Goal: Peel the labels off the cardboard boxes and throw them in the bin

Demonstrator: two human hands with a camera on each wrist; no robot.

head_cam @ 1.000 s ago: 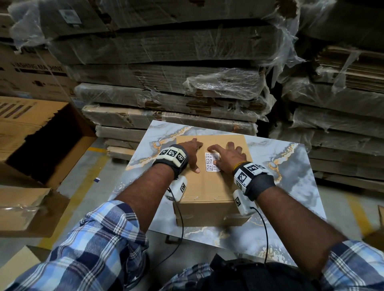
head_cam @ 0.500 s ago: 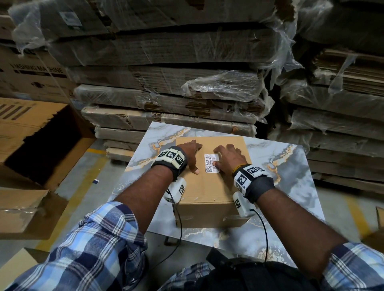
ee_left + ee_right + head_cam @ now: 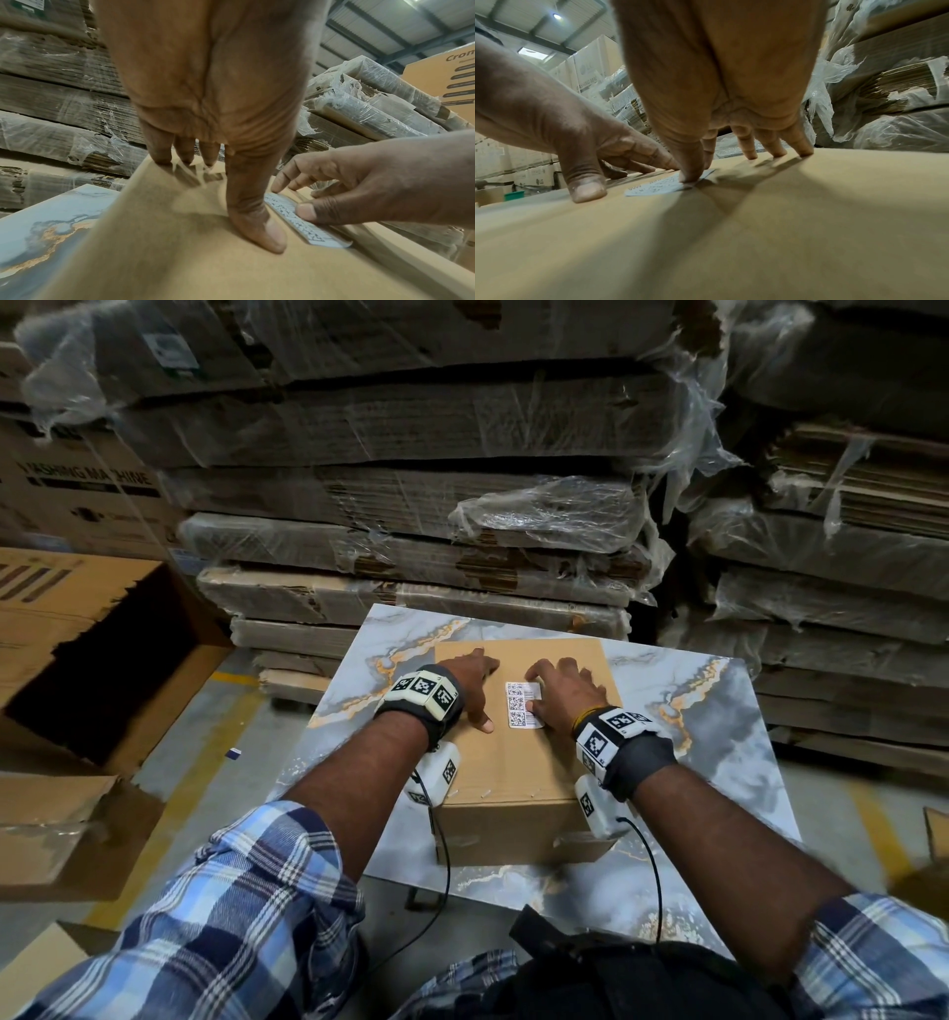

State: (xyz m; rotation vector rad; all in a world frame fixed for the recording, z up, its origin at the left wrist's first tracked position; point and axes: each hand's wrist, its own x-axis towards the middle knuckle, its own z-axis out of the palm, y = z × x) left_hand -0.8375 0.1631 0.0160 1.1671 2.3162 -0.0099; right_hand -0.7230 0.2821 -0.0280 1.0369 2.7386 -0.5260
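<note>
One box (image 3: 518, 762), one white label (image 3: 524, 704) with barcodes, unreadable. Left hand (image 3: 470, 683) flat, fingers straight. Right hand (image 3: 562, 693) thumb presses the label edge, gripping nothing. Behind: "WASHING MACHINE" carton (image 3: 77, 485).

Both forearms reach forward, sleeves rolled, wrists banded. Left hand (image 3: 470, 683) flat, fingers (image 3: 159, 150) straight and spread, thumb pressed down. Right hand (image 3: 562, 693) arched on fingertips, thumb tip and index tip pressed down close together, other fingers (image 3: 770, 146) planted further out.
</note>
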